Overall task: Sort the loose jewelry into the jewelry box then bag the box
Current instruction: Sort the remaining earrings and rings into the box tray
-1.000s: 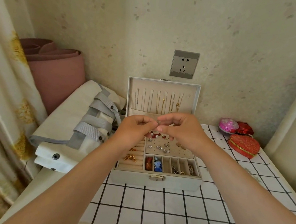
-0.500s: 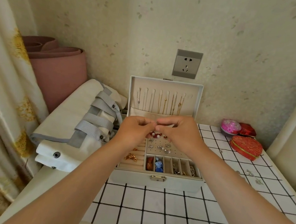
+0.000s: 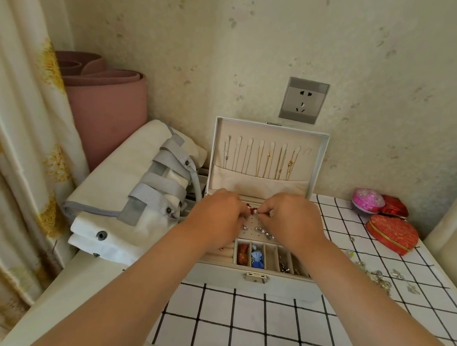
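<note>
Lowered since before, both hands are set on the perforated panel [image 3: 250,232] of the open pale-grey rectangular jewelry box [image 3: 211,277]. A small silvery stud [image 3: 257,211] is pinched by the right hand [image 3: 292,221]; the grip of the left hand [image 3: 217,216] cannot be told. Loose metal jewelry [image 3: 379,276] is scattered rightward on gridded cloth [image 3: 262,329].

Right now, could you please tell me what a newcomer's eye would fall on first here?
The open jewelry box in the centre, with chains hanging in its raised lid and both hands meeting over it: the right hand pinches a small piece, and the left hand is close beside it. Next come the red heart box at far right and the loose jewelry scattered on the checked cloth.
</note>
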Demonstrator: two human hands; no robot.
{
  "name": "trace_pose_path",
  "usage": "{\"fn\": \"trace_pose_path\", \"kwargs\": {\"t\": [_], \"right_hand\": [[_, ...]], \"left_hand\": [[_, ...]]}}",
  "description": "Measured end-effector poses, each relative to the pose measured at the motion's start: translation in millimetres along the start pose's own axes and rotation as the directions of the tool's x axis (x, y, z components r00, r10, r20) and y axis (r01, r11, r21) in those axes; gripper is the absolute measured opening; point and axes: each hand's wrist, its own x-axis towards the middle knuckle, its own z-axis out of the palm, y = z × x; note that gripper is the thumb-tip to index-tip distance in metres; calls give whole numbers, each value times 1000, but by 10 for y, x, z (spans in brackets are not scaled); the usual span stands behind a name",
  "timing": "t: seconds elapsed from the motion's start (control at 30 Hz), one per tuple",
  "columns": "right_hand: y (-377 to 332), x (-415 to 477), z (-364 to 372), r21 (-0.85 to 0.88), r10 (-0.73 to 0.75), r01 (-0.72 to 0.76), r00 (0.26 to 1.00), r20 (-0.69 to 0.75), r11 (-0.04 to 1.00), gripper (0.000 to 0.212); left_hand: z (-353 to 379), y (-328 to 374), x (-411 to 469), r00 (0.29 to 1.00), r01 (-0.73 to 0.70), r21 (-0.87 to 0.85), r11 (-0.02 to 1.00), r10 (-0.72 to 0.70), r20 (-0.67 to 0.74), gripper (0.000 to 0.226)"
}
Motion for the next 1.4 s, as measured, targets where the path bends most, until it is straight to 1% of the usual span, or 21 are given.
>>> {"fn": "trace_pose_path", "kwargs": {"t": [0.1, 0.2, 0.3, 0.43, 0.5, 0.57, 0.67, 0.83, 1.03, 1.17, 1.23, 1.3, 1.33, 1.4], "right_hand": [[-4, -1, -1, -16, -36, 35, 999, -23, 999, 14], [-1, 5, 1, -39, -67, 66, 998, -17, 997, 15], [14, 17, -33, -38, -112, 113, 993, 42, 993, 17], [43, -1, -112, 34, -142, 139, 981, 133, 990, 16], [70, -9, -129, 99, -141, 128, 980, 139, 987, 17], [133, 7, -140, 162, -108, 86, 986, 129, 983, 19], [261, 49, -181, 216, -53, 20, 988, 147, 976, 21], [308, 20, -279, 276, -44, -40, 955, 293, 960, 22], [283, 13, -289, 236, -28, -59, 937, 348, 970, 14], [251, 17, -244, 217, -11, -58, 952, 305, 974, 8], [258, 12, -238, 229, 2, -71, 958, 288, 971, 6], [261, 20, -238, 303, 12, -88, 970, 244, 949, 8], [253, 28, -248, 377, 24, -107, 976, 217, 920, 8], [219, 38, -297, 548, 63, -164, 978, 198, 820, 8]], "left_hand": [[-15, 4, -5, 1000, -3, 7, 1000, 3, 1, 29], [-13, 8, -7, 1000, -6, -12, 1000, 6, 7, 28], [-5, 20, -1, 1000, -16, -28, 999, 16, 4, 29], [10, 22, -3, 999, -29, -36, 999, 28, -25, 33], [17, 30, -4, 997, -41, -45, 998, 38, -60, 33], [27, 52, 6, 993, -76, -56, 996, 70, -96, 34], [44, 96, 26, 986, -140, -65, 988, 134, -97, 35], [112, 102, 14, 980, -196, -39, 980, 194, -50, 33], [122, 109, 36, 984, -176, -56, 983, 174, -36, 34], [107, 102, 55, 991, -123, -109, 986, 117, -60, 37], [75, 95, 57, 992, -101, -150, 984, 89, -85, 35], [31, 102, 62, 992, -90, -214, 973, 68, -108, 32], [9, 112, 61, 991, -88, -267, 960, 58, -120, 30], [-41, 153, 50, 990, -77, -409, 910, 20, -140, 27]]}}
